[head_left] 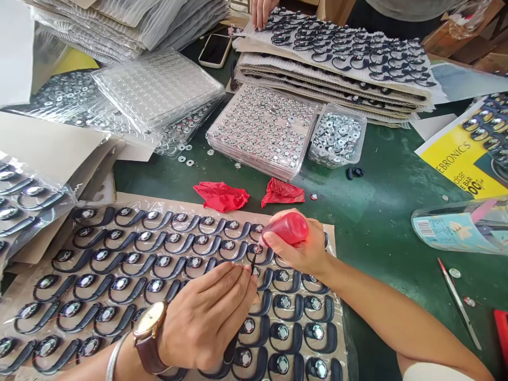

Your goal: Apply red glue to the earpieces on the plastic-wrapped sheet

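Gluing, apparently, mid-frame: squeeze bottle [286,228] gripped by right hand [307,253], nozzle [256,258] pinched by left hand [206,317]; steady aim at another earpiece [282,275] is needed.

Bench count, by kind.

Hands: three, namely the wearer's left hand [206,317] and right hand [301,248], plus one co-worker's hand [260,10]. Red squeeze bottle [288,228]: one. Red cloths: two, one [221,196] beside the other [282,191]. Phone [215,50]: one. Wristwatch [150,321]: one. Clear tub of washers [337,136]: one. Tweezers [458,302]: one. Black ear-hook pieces [119,264] on the near sheet: dozens, exact figure not countable.
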{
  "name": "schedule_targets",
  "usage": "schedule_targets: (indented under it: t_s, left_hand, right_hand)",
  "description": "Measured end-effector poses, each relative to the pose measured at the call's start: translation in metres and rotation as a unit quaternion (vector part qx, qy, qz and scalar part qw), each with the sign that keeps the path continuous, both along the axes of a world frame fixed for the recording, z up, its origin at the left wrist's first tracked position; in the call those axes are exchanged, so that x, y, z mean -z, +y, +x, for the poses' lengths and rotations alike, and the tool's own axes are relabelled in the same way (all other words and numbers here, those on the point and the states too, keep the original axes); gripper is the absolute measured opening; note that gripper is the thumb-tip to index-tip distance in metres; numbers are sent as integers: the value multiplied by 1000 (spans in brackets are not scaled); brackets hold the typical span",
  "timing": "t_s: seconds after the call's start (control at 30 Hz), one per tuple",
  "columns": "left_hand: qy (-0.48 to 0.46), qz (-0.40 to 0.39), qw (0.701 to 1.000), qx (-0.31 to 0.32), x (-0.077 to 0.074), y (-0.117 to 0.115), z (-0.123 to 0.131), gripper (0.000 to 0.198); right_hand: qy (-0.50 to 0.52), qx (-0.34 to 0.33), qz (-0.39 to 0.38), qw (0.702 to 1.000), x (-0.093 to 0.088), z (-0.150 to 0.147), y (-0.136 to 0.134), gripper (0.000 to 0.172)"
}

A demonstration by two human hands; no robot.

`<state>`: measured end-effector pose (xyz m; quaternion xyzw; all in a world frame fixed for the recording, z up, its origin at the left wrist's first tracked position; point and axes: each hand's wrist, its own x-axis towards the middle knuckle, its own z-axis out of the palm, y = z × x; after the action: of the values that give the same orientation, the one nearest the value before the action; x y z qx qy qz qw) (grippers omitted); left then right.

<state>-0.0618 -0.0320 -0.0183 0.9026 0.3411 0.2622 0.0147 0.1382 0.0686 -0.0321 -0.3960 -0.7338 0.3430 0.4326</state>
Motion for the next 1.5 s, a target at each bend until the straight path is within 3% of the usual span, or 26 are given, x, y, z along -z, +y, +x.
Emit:
schedule_targets:
  t_s: [0.13, 0.57, 1.03, 1.27, 1.5]
  left_hand:
    - [-5, -12, 1000, 2, -1, 0, 0, 37]
    - [-7, -19, 1000, 1, -1, 0, 0, 38]
    - [3, -24, 1000, 0, -1, 0, -3, 36]
    - [3, -26, 1000, -3, -1, 1, -2, 35]
    - [8, -34, 999, -2, -2, 1, -3, 32]
  right_hand:
    - [8, 10, 14, 1000, -2, 0, 1, 16]
    - [-10, 26, -54, 998, -4, 2, 0, 19]
    - [-25, 29, -56, 998, -2, 2, 1, 20]
    - [34, 22, -54, 998, -3, 3, -1, 14]
    - [0, 26, -51, 998, 1, 4, 0, 17]
